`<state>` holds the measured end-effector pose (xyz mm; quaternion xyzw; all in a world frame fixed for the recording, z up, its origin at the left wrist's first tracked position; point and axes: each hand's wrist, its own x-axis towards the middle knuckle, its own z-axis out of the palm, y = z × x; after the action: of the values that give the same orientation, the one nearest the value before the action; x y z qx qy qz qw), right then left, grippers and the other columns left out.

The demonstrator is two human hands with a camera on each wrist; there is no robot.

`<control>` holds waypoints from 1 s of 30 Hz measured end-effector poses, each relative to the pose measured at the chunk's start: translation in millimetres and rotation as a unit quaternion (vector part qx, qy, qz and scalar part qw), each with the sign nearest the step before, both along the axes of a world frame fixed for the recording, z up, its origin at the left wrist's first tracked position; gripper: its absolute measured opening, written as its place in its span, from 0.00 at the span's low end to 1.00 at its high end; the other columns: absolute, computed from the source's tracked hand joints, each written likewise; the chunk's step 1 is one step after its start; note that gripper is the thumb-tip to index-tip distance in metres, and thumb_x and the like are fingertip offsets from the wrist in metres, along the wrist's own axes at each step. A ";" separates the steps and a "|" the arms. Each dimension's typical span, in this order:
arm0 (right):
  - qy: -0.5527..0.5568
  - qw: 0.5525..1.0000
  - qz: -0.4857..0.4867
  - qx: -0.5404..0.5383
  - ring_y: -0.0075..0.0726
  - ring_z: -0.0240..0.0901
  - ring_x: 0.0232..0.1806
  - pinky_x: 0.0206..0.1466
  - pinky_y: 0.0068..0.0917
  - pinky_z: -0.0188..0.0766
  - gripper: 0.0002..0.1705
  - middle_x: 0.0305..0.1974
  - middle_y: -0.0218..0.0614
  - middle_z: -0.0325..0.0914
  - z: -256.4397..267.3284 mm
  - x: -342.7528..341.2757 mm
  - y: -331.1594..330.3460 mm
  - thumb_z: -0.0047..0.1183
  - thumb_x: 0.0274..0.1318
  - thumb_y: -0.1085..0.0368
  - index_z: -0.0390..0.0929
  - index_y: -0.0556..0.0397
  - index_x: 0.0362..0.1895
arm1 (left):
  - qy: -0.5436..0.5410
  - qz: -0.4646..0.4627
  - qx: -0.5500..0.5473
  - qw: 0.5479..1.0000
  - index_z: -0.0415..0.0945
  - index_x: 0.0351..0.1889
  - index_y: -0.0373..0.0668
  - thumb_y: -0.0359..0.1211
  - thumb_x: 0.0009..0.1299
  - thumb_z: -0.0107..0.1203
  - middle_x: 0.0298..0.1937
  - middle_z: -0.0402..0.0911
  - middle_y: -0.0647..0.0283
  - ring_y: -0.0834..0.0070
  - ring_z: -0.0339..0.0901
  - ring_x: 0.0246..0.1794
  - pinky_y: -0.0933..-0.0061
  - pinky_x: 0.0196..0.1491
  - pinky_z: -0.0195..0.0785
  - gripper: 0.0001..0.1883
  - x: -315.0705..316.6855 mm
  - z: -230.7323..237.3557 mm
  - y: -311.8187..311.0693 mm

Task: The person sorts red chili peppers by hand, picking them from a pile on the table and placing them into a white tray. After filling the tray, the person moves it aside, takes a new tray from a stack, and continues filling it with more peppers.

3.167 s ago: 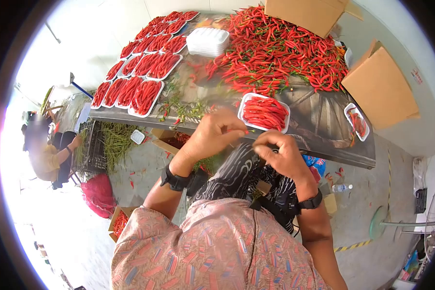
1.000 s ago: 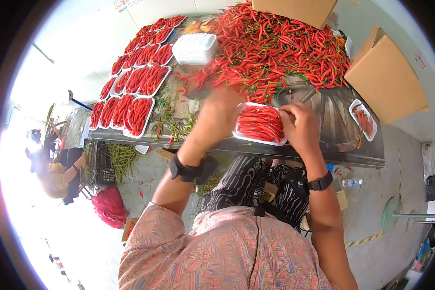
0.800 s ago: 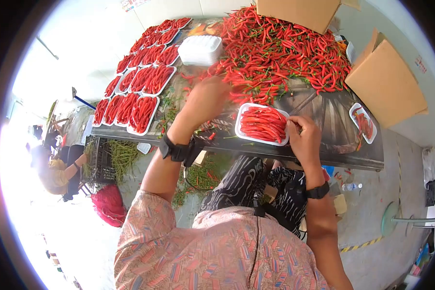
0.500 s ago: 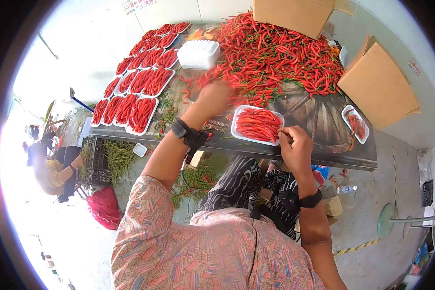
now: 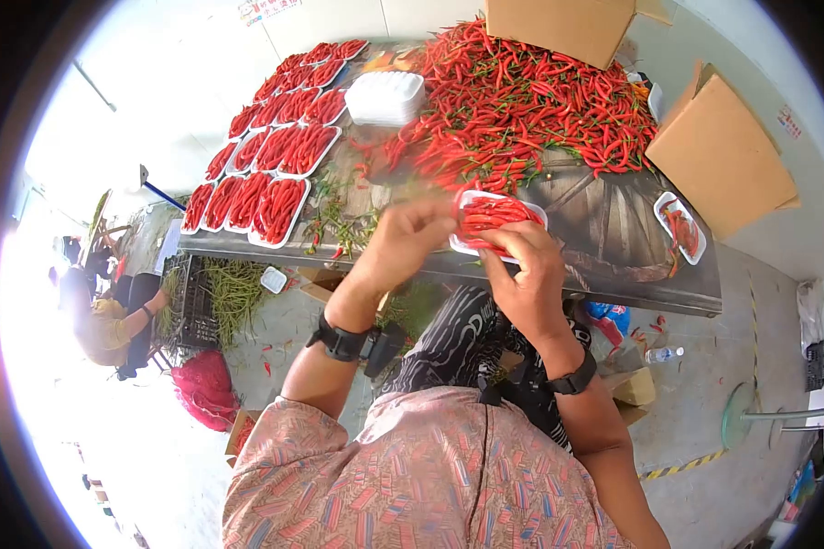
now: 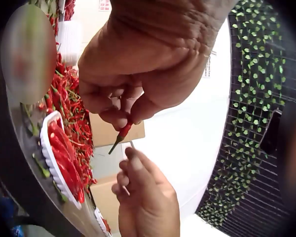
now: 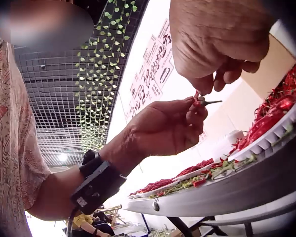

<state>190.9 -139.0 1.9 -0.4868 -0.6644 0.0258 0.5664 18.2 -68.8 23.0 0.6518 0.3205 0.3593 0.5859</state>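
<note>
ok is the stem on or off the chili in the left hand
On: the green stem joins the red end of the chili pinched in the left hand.

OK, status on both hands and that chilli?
Left hand pinching a red chilli, stem out. Right hand close by, its grip unclear. Filled tray partly hidden by the right hand in the head view.

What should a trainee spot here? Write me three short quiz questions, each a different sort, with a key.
1. In the head view, the stack of white trays stands:
A) under the table
B) left of the loose chili pile
C) inside a cardboard box

2. True or false: the left hand pinches a red chili with a green stem.

3. Fill in: the plastic bottle is on the ____.

Key: 1 B; 2 true; 3 floor.
</note>
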 end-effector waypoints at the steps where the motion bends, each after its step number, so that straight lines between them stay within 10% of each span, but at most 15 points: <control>1: -0.028 1.000 0.003 0.007 0.48 0.73 0.36 0.40 0.39 0.68 0.11 0.32 0.39 0.77 -0.1 -1.5 -0.3 0.61 0.40 0.74 0.79 0.53 0.33 | 0.006 -0.016 -0.025 1.000 0.77 0.44 0.37 0.31 0.72 0.51 0.33 0.78 0.71 0.87 0.69 0.32 0.84 0.38 0.64 0.08 -1.1 -5.9 -1.0; 18: -0.079 0.997 -0.014 0.016 0.46 0.72 0.32 0.38 0.38 0.64 0.08 0.28 0.34 0.76 -1.5 3.9 -13.2 0.61 0.40 0.73 0.77 0.51 0.29 | -0.179 -0.037 -0.159 0.970 0.76 0.44 0.36 0.31 0.71 0.53 0.31 0.78 0.70 0.86 0.70 0.29 0.84 0.34 0.63 0.09 12.6 -29.8 -19.8; 28: 0.132 0.985 -0.018 -0.108 0.46 0.73 0.28 0.32 0.37 0.66 0.06 0.24 0.39 0.75 -7.9 -7.0 -13.8 0.61 0.42 0.70 0.77 0.55 0.26 | -0.099 0.130 0.108 0.981 0.74 0.45 0.36 0.28 0.72 0.50 0.37 0.77 0.71 0.87 0.71 0.36 0.83 0.42 0.65 0.07 21.8 -28.3 -47.8; 30: 0.074 0.986 0.093 -0.119 0.30 0.68 0.24 0.30 0.25 0.63 0.02 0.24 0.34 0.74 -13.6 2.5 -16.1 0.58 0.47 0.73 0.77 0.57 0.27 | -0.106 0.168 0.134 0.971 0.74 0.47 0.37 0.28 0.73 0.49 0.38 0.78 0.71 0.86 0.71 0.36 0.83 0.43 0.64 0.08 16.7 -15.5 -38.1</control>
<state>193.4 -155.1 -11.8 -0.4831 -0.6555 0.1932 0.5473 34.9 -106.9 7.5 0.6197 0.3107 0.5590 0.4549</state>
